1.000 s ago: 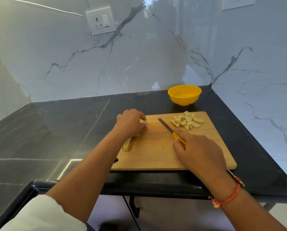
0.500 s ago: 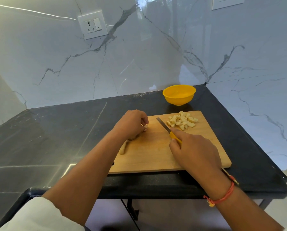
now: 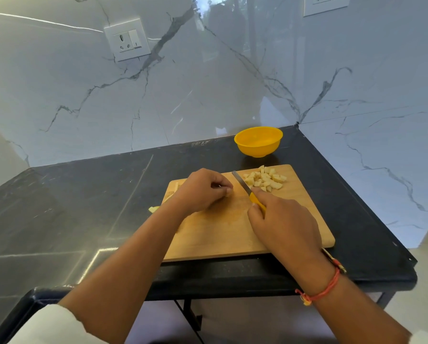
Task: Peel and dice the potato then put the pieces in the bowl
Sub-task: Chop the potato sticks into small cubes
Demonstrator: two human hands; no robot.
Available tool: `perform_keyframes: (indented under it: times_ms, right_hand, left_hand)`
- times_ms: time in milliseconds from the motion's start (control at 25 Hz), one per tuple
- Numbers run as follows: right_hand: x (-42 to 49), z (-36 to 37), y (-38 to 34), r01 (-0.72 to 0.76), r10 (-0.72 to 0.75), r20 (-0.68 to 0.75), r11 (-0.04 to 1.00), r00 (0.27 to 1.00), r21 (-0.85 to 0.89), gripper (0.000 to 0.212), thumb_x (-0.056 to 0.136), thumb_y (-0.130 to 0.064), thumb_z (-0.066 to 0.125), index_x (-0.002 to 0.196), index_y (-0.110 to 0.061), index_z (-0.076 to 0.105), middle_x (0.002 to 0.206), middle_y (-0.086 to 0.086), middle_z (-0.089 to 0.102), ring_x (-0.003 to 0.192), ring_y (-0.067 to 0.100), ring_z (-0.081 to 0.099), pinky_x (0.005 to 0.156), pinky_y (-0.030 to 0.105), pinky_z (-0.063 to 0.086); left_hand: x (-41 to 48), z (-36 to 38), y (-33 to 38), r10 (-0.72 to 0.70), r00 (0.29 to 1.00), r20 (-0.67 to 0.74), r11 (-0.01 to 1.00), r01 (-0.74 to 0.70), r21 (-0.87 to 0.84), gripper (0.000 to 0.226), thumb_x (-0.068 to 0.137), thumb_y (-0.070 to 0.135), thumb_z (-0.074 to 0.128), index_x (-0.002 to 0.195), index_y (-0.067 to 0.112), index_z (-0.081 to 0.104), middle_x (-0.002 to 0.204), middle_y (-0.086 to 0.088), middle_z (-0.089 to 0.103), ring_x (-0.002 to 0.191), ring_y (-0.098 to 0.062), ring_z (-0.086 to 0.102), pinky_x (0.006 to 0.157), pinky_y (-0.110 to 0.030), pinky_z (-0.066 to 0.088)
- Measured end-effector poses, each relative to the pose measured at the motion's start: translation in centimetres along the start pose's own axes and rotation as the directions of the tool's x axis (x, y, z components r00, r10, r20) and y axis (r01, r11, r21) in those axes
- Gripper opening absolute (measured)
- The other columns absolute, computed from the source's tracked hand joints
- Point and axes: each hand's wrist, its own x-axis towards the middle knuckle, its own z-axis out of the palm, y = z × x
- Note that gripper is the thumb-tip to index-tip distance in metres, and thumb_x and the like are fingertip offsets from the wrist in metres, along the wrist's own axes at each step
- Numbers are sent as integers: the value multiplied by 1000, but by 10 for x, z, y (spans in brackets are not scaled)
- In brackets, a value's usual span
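The left hand (image 3: pixel 203 189) is curled knuckles-up over a potato piece (image 3: pixel 229 193). Only a pale end shows at its fingertips, so how much is left under the palm cannot be told. The right hand (image 3: pixel 285 227) is closed round the yellow handle of the knife (image 3: pixel 257 202), with the blade pointing away from the person, just to the right of the left fingertips. Both hands work over the cutting board (image 3: pixel 232 239).

Peeled potato is firm but wet with starch, so it probably slides easily on the wood. A stub this small looks best pinned from above, with the fingertips tucked back and a cut face flat on the board so it cannot roll. The dice are light and loose, and they would likely scatter if pushed quickly. Scooping them with cupped fingers or sweeping them along the flat of the blade seems the safer way to gather them.

By count there is one knife, one board and one yellow bowl (image 3: pixel 259 141), which sits beyond both hands on the dark worktop (image 3: pixel 84 207) with nothing visible inside. There is also one diced pile (image 3: pixel 265 180) just past the knife tip — well over a dozen cubes, too heaped to count exactly. Behind the left wrist are what look like two uncut strips (image 3: pixel 176 186) at the board's edge, and one scrap of peel (image 3: pixel 154 209) lies off the board.
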Motion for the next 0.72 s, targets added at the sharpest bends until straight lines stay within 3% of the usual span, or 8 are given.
perform_keyframes:
  times_ms: [120, 240, 480, 720]
  right_hand:
    - [-1, 0, 0, 9, -9, 9, 1000, 1000, -9, 47, 97, -51, 38, 143, -43, 41, 64, -17, 51, 56, 6, 50, 48, 23, 47]
    - [-1, 1, 0, 21, -21, 9, 999, 1000, -29, 47, 97, -51, 39, 143, -44, 41, 63, -17, 49, 55, 6, 49, 45, 21, 40]
    - [0, 2, -1, 53, -52, 30, 997, 998, -48, 47, 96, -52, 39, 143, -46, 40, 64, -18, 50, 55, 7, 50, 47, 22, 46]
    - [0, 2, -2, 75, -73, 24, 995, 997, -73, 47, 95, -52, 36, 142, -48, 41, 61, -17, 47, 55, 5, 47, 43, 22, 36]
  left_hand:
    - [2, 5, 1, -17, 994, -104, 994, 28, 102, 25, 97, 16, 61, 120, 22, 70, 117, 3, 69, 103, -15, 63, 94, -24, 48]
    - [2, 11, -2, -38, 987, -154, 990, 59, 131, 28, 98, 13, 58, 123, 21, 69, 122, 0, 67, 106, -17, 62, 88, -20, 44]
    - [-4, 23, -6, -15, 980, -200, 992, 40, 120, 23, 96, 21, 63, 116, 19, 73, 111, 1, 72, 99, -14, 63, 86, -20, 44]
    - [-8, 28, -5, 14, 959, -283, 995, 13, 96, 22, 93, 24, 67, 113, 19, 75, 106, 2, 74, 93, -11, 63, 89, -26, 51]
